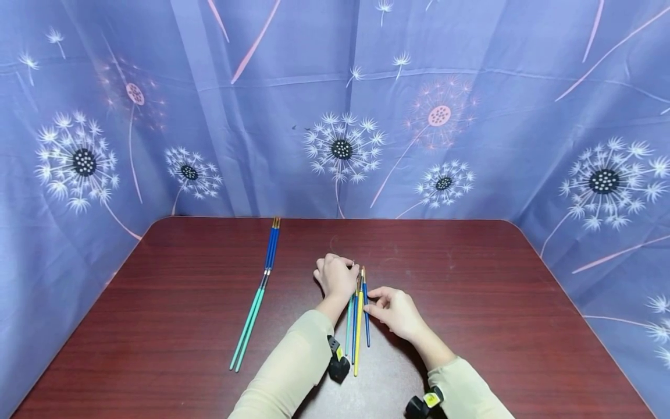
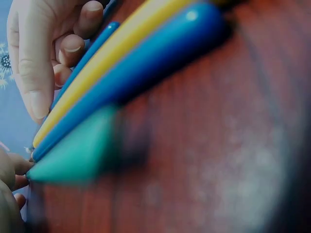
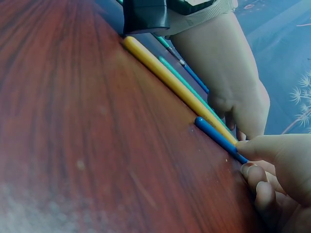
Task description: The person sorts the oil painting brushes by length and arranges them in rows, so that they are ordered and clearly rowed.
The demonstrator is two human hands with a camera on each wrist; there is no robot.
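Note:
A small group of paintbrushes lies side by side at the table's middle: a green paintbrush (image 1: 348,326) on the left, a blue one, a yellow paintbrush (image 1: 358,326) and another blue paintbrush (image 1: 367,326) on the right. My left hand (image 1: 336,276) is at their bristle end, fingertips pinching the green brush there; its fingers are partly hidden in the head view. From the right side, my right hand (image 1: 395,311) pinches the rightmost blue brush between thumb and fingertips. In the right wrist view that blue handle (image 3: 218,137) runs beside the yellow one (image 3: 170,80).
Farther left on the dark red wooden table (image 1: 173,326), two blue paintbrushes (image 1: 272,247) lie at the back edge, with two green paintbrushes (image 1: 248,329) in line in front of them. A blue dandelion-print curtain (image 1: 272,157) surrounds the table's back and sides.

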